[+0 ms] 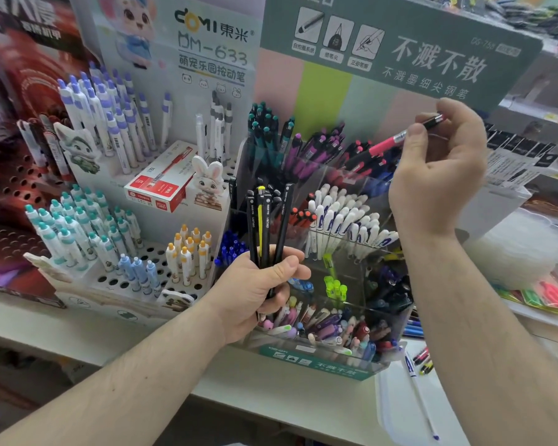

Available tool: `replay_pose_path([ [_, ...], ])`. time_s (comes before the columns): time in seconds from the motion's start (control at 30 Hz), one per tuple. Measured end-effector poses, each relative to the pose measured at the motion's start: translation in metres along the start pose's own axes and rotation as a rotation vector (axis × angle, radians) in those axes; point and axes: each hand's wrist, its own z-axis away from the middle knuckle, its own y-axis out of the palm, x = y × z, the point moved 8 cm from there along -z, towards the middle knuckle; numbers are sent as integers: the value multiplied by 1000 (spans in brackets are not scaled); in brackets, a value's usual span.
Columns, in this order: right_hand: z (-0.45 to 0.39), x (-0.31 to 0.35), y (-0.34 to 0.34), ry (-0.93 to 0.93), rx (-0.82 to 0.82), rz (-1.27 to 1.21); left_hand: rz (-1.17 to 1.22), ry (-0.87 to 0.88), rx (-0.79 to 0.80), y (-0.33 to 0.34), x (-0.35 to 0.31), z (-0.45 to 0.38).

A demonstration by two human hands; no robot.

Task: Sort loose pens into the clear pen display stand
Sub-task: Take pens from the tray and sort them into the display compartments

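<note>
R hand (438, 165) pinches pink pen (388, 143) over stand's (380, 346) back-right corner; L hand (264, 284) fists black pens (268, 226) at front-left. Tip: drop it nib-first w/ the pinks, steady.

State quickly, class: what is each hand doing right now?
Left hand: grips a bundle of black pens.
Right hand: pinches a pink pen.
</note>
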Motion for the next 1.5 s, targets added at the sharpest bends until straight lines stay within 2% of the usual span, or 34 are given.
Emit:
replay_pose_path([
  [0.27, 2, -3, 29, -106, 81, 47, -24, 0, -11, -5, -1, -1],
  [0.43, 3, -12, 56, -146, 284, 229, -26, 0, -12, -6, -1, -1],
  [0.57, 8, -16, 70, -207, 381, 452, -38, -1, -7, -6, -1, 1],
  [0.67, 17, -25, 80, -208, 517, 616, -42, -4, -11, -7, 0, 1],
  [0.87, 18, -29, 79, -182, 546, 740, -43, 3, -5, -8, 0, 2],
  [1.0, 15, -29, 73, -105, 534, 741, -49, -3, -5, -9, 2, 2],
  [1.13, 19, -23, 68, -103, 513, 708, -62, -1, -7, -9, 3, 3],
  [1.23, 33, 5, 55, -146, 417, 413, -83, 0, -1, -11, 3, 3],
  [1.3, 54, 20, 58, -38, 552, 148, -85, -10, 30, -10, 4, 4],
  [1.33, 67, 24, 62, 36, 658, 94, -86, -17, 46, -9, 5, 5],
  [1.4, 95, 29, 67, 105, 849, 112, -96, -31, 64, -6, 6, 7],
  [1.5, 121, 35, 67, 120, 963, 132, -128, -59, 33, -7, 9, 9],
])
